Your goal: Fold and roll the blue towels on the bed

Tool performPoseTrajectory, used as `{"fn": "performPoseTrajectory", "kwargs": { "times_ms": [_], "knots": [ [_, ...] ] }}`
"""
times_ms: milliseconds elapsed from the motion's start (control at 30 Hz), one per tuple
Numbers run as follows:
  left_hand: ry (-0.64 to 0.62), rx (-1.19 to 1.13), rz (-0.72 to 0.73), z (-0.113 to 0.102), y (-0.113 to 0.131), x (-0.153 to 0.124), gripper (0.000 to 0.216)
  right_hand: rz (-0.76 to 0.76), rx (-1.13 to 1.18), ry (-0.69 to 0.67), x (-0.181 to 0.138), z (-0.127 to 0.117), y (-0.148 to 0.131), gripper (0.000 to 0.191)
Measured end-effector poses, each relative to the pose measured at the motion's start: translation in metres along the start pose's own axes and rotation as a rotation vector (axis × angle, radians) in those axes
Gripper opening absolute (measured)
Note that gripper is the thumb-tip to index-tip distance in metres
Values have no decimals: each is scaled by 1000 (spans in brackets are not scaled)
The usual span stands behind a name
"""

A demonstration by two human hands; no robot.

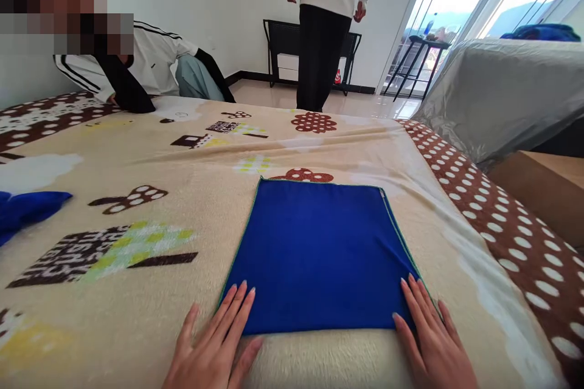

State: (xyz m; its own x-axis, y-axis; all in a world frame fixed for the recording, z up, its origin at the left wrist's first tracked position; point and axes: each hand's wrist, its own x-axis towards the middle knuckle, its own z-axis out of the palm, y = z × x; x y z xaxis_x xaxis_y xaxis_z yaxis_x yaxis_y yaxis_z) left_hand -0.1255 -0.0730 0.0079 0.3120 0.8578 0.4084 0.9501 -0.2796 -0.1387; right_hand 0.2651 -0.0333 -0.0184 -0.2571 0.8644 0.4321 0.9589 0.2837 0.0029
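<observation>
A blue cloth (319,249) with green stitched edges lies spread in a near-square on the patterned blanket (173,298). My left hand (214,340) rests flat on its near left corner, fingers stretched out and thumb apart. Over the near right corner lies my right hand (431,334), also flat, its fingertips on the cloth. A small crease runs across the cloth close to my right fingers. Both palms are partly on the blanket, and neither hand grips anything.
Another blue cloth (27,213) lies bunched at the left edge. A person (155,61) leans on the bed's far left, and another person (326,30) stands beyond it. On the right are a plastic-covered sofa (520,85), a cardboard box (542,188) and a black stool (424,48).
</observation>
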Motion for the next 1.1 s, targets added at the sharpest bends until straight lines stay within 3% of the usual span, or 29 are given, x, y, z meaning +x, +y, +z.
{"fn": "performPoseTrajectory", "kwargs": {
  "times_ms": [100,167,200,267,367,500,600,667,767,833,900,1000,1100],
  "knots": [
    [-12,-95,-13,-10,5,60,57,-36,100,-27,57,-9,-30,68],
    [-159,-221,-13,-6,15,122,55,-140,217,-134,115,-4,-62,58],
    [-255,-283,-10,1,20,154,58,-198,272,-227,144,3,-77,56],
    [-284,-294,-9,23,26,208,62,-237,290,-266,196,24,-100,56],
    [-288,-263,-86,66,15,245,56,-180,276,-277,239,60,-99,54],
    [-254,-195,-264,104,-36,227,59,17,217,-276,238,89,-29,54],
    [-238,-158,-373,111,-72,212,63,191,153,-272,227,94,29,61],
    [-235,-146,-390,110,-83,211,63,241,125,-267,225,93,47,61],
    [-201,-112,-399,99,-74,216,60,265,85,-211,226,87,37,61],
    [-158,-81,-382,87,-52,216,57,227,71,-157,219,78,12,62],
    [-138,-82,-285,73,-23,206,56,96,91,-140,203,67,-19,63],
    [-185,-156,-23,56,20,173,58,-157,153,-194,163,52,-55,59],
    [-204,-197,82,48,37,128,60,-257,188,-239,124,40,-58,58]
  ]
}}
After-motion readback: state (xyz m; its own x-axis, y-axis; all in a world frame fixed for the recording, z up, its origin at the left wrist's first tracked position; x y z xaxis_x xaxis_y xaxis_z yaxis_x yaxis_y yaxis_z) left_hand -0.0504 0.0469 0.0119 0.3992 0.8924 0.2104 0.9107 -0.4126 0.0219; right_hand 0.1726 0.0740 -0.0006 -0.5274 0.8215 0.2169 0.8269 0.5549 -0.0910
